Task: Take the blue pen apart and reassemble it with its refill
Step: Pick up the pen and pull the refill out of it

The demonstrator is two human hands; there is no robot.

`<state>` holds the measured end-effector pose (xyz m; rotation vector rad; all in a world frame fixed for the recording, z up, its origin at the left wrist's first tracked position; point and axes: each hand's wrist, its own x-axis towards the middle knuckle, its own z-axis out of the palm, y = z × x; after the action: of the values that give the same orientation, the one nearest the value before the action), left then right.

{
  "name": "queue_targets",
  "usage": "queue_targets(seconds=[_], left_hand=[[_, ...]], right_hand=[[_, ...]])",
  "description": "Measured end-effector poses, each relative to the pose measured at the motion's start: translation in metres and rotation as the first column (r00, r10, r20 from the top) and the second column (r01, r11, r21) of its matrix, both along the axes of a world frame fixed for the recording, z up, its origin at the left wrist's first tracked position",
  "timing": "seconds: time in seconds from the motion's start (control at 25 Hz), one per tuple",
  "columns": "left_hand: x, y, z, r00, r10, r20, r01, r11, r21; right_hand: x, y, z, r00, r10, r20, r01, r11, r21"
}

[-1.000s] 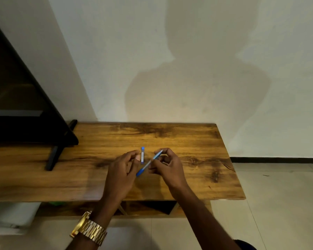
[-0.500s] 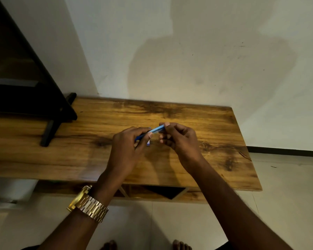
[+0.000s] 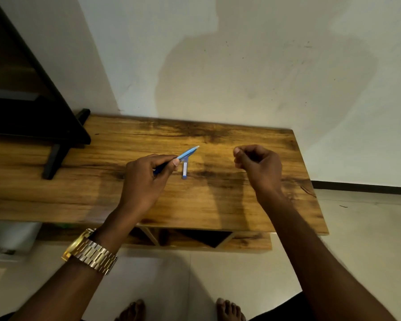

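My left hand [image 3: 144,179] grips the blue pen [image 3: 186,154] by its darker lower end, above the wooden table [image 3: 252,205]. The pen's pale tip points up and to the right. A small blue and white pen piece [image 3: 184,170] sits just under the barrel, beside my left fingertips. I cannot tell whether it hangs from the pen or lies on the table. My right hand [image 3: 257,167] hovers to the right of the pen, apart from it, fingers curled in with nothing visible between them.
A dark framed object on a black stand [image 3: 53,158] occupies the table's left end. The white wall runs along the table's far edge. An open shelf [image 3: 195,239] lies under the tabletop, and my bare feet [image 3: 229,309] stand on the tiled floor.
My right hand has let go of the pen and moved away to the right. The left hand now holds the pen alone, and the view has tilted further down.
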<state>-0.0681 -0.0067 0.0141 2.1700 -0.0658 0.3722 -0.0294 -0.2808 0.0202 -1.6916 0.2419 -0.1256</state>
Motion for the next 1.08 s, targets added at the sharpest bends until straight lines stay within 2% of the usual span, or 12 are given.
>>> queue_targets(seconds=[0.04,0.2,0.4,0.48,0.56,0.64,0.72,0.84,0.96,1.0,1.04,1.08], left_hand=[[-0.001,0.001,-0.001,1.000,0.003,-0.013,-0.003,1.000,-0.008],[-0.001,0.000,-0.005,0.999,-0.004,-0.047,0.003,1.000,-0.022],[0.001,-0.003,-0.007,0.998,-0.022,-0.064,0.022,1.000,0.009],[0.001,-0.005,-0.006,0.998,-0.034,-0.062,0.035,0.999,0.012],[0.002,-0.006,-0.006,0.997,-0.042,-0.064,0.043,0.999,0.010],[0.002,-0.006,-0.006,0.997,-0.046,-0.066,0.047,0.999,0.017],[0.000,-0.008,-0.006,0.996,-0.051,-0.067,0.053,0.998,0.029],[-0.001,-0.009,-0.005,0.995,-0.054,-0.083,0.057,0.998,0.037],[-0.001,-0.010,-0.004,0.995,-0.049,-0.089,0.052,0.998,0.034],[-0.002,-0.010,-0.004,0.995,-0.049,-0.086,0.052,0.998,0.030],[-0.002,-0.011,-0.004,0.995,-0.048,-0.082,0.051,0.998,0.028],[-0.002,-0.012,-0.004,0.996,-0.048,-0.078,0.051,0.998,0.030]], right_hand=[[-0.002,-0.002,-0.004,1.000,0.020,-0.001,-0.020,0.988,-0.153],[0.003,0.011,-0.019,0.992,0.124,0.034,-0.094,0.882,-0.462],[0.003,0.016,-0.037,0.949,0.312,0.036,-0.206,0.707,-0.677],[0.005,0.013,-0.040,0.961,0.261,0.093,-0.126,0.713,-0.690],[0.010,0.007,-0.042,0.984,0.114,0.139,0.010,0.738,-0.674],[0.013,-0.001,-0.043,0.991,-0.035,0.126,0.113,0.719,-0.685],[0.012,-0.007,-0.045,0.995,-0.079,0.068,0.104,0.707,-0.699],[0.012,-0.010,-0.041,0.999,-0.033,0.016,0.036,0.746,-0.665],[0.015,-0.009,-0.026,0.993,-0.061,0.104,0.111,0.808,-0.579],[0.017,-0.008,-0.022,0.987,-0.088,0.138,0.139,0.895,-0.424],[0.017,-0.005,-0.017,0.988,-0.083,0.130,0.106,0.978,-0.178],[0.016,0.000,-0.012,0.994,-0.032,0.103,0.026,0.998,0.053]])
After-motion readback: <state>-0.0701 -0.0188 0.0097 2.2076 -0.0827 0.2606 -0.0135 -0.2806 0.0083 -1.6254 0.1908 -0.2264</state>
